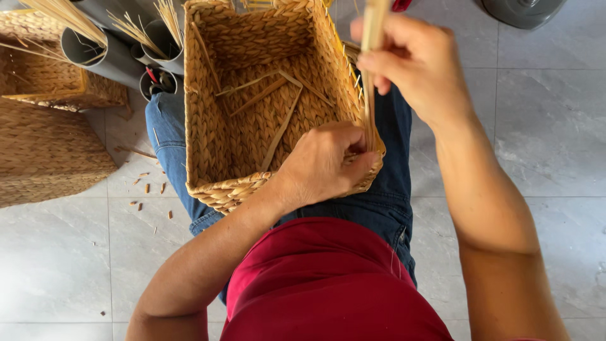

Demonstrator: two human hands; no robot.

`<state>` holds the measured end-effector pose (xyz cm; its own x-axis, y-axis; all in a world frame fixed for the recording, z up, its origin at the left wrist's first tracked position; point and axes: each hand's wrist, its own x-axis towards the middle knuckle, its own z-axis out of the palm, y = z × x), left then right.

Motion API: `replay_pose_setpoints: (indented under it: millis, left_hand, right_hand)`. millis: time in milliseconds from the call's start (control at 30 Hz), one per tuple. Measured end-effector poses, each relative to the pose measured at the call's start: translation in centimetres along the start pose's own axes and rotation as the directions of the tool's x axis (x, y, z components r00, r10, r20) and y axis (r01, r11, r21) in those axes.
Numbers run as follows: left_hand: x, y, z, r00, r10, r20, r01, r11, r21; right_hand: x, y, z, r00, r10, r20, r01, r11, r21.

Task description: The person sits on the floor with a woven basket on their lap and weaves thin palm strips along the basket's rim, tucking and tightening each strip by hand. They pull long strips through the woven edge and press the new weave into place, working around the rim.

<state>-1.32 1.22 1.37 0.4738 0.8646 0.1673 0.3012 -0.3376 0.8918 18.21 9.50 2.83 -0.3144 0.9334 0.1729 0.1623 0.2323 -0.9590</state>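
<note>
View: I look straight down on my two bare hands and a rectangular woven basket (252, 95) that rests across my lap, on blue jeans (379, 202), above a red shirt (328, 284).
Step in hand: by my judgement, a strand is being worked into the rim at the basket's near right corner; the weave of the walls and floor looks complete.
Left hand: my left hand (325, 165) is curled closed over the near right corner of the rim, fingers bent inward and pressing on the weave. I cannot tell whether the fingertips also pinch the lower end of the strand.
Right hand: my right hand (413, 66) is raised above the right wall, thumb and fingers closed on a pale flat strand (372, 69) that runs down to the corner under the left hand.
Next move calls for: I judge that the strand must stay taut while it is drawn, with the left hand bracing the rim so the corner does not shift.
Inside the basket: several loose flat strips (278, 129) lie on the floor of it.
Far left: grey tubes (101, 57) hold bundles of dry straw, just beside the basket's far left corner.
Left: two more woven baskets (44, 126) stand on the grey tiled floor (63, 252), with small cut scraps (148, 189) scattered near them.
</note>
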Motion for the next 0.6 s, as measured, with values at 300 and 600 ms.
replay_pose_setpoints:
  millis: [300,600]
  left_hand:
    - [1.2,-0.4,0.5,0.958,-0.283,0.051,0.283,0.959,0.020]
    - [0.8,-0.2,0.2,0.978,-0.204,0.037,0.200,0.976,0.090]
  right_hand:
    - [2.5,1.3,-2.6,0.913,-0.376,0.159,0.385,0.663,-0.642]
    - [-0.6,-4.0,-2.8,0.976,-0.180,0.124,0.213,0.906,-0.364]
